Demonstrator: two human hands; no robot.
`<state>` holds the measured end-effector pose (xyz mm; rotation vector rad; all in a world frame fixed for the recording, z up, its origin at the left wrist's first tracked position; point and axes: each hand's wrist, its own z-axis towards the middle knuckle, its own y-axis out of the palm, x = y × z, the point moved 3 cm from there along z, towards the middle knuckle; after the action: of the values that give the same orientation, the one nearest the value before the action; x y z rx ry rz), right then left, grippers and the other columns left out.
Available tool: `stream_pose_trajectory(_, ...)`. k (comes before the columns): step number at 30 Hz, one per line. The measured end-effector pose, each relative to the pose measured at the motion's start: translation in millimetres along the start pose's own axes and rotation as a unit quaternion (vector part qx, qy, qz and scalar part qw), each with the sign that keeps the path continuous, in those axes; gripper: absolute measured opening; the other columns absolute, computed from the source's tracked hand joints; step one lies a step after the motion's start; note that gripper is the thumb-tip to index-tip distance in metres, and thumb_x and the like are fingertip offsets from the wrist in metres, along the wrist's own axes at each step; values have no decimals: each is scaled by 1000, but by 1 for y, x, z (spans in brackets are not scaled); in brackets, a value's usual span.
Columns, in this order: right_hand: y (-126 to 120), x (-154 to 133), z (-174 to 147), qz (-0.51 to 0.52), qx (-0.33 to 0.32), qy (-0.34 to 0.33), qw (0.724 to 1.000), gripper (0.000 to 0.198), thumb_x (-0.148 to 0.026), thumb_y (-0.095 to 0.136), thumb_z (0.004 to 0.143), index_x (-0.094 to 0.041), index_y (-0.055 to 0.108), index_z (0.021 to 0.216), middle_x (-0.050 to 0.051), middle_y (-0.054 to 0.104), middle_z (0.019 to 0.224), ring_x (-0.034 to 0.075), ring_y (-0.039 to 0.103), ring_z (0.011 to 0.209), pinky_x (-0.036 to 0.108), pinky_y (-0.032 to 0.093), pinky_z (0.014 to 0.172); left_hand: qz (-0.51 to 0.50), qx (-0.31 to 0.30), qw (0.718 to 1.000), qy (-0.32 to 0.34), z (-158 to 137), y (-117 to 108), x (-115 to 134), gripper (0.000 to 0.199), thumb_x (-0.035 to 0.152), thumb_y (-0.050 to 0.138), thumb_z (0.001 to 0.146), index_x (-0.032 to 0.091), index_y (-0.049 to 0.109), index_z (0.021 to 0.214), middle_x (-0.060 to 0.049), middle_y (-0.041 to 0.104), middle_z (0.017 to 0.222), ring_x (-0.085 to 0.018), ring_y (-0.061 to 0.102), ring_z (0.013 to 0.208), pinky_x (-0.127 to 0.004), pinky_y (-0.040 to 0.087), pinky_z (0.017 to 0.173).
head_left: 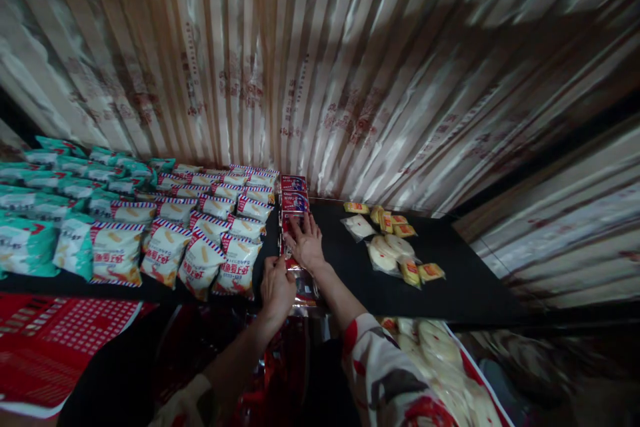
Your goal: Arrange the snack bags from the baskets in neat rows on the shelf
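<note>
A column of dark red packets with blue pictures (294, 201) lies flat across the black shelf (470, 280), running from the curtain towards me. My right hand (307, 243) rests on the packets with its fingers spread. Close beside it, at the left edge of the same column, my left hand (278, 287) is closed with curled fingers. What it pinches, if anything, is hidden by the fingers. Just left of the column stand rows of white snack bags with red lettering (236, 265).
Teal bags (27, 243) fill the shelf's far left. Clear-wrapped round white pieces (386, 255) and small yellow packets (431, 271) lie right of my hands. Below the shelf are a red printed box (65, 347) and more wrapped white rounds (445, 360). A pleated curtain (310, 67) hangs behind.
</note>
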<state>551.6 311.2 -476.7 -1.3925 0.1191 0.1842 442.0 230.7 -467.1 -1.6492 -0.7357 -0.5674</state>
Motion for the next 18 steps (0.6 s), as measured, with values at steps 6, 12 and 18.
stream_pose_trajectory(6, -32, -20, -26, 95, 56, -33, 993, 44, -35, 43, 89, -16, 53, 127, 11, 35, 145, 27, 30, 134, 40, 29, 107, -35, 37, 997, 60, -27, -12, -1, 35, 9, 42, 79, 16, 62, 106, -10, 56, 110, -18, 56, 102, -28, 43, 92)
stream_pose_trajectory(12, -34, -60, -115, 289, 41, -61, 955, 37, -26, 37, 90, -18, 57, 121, 9, 64, 113, 19, 60, 103, 32, 46, 93, -34, 28, 992, 115, -68, -9, -45, 31, 4, 37, 78, 19, 63, 82, -6, 61, 88, -16, 57, 90, -26, 44, 85)
stream_pose_trajectory(18, 25, -92, -195, 350, -39, -50, 935, 33, -18, 40, 87, -19, 63, 111, 8, 68, 105, 18, 62, 100, 32, 47, 93, -57, -46, 997, 34, -95, 2, -124, 31, 7, 38, 80, 19, 65, 90, -7, 65, 101, -16, 56, 102, -28, 41, 94)
